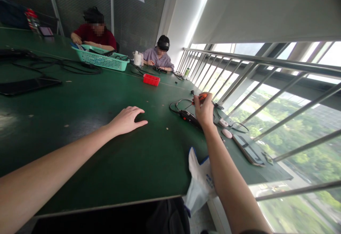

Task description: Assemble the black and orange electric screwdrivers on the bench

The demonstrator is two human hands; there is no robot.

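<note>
My left hand (127,120) hovers over or rests on the green table (149,155), thumb and fingers apart, with nothing in it. Over the right side of the table, my right hand (204,112) grips a screwdriver (203,97) with an orange and black handle. Its thin shaft points down and to the left. Just below that hand lies a black corded power tool (189,117) with a small orange switch, partly hidden by my wrist. Its cable loops behind it. A white and blue packet or cloth (198,177) hangs at the table's front edge beside my right forearm.
Farther back stand a red bin (151,79), a turquoise basket (106,62) and a white device (137,59). Two people (159,59) sit across the table. At right are a phone (247,150), a pale round object (227,133) and a metal railing (255,61). Cables (69,65) lie at left.
</note>
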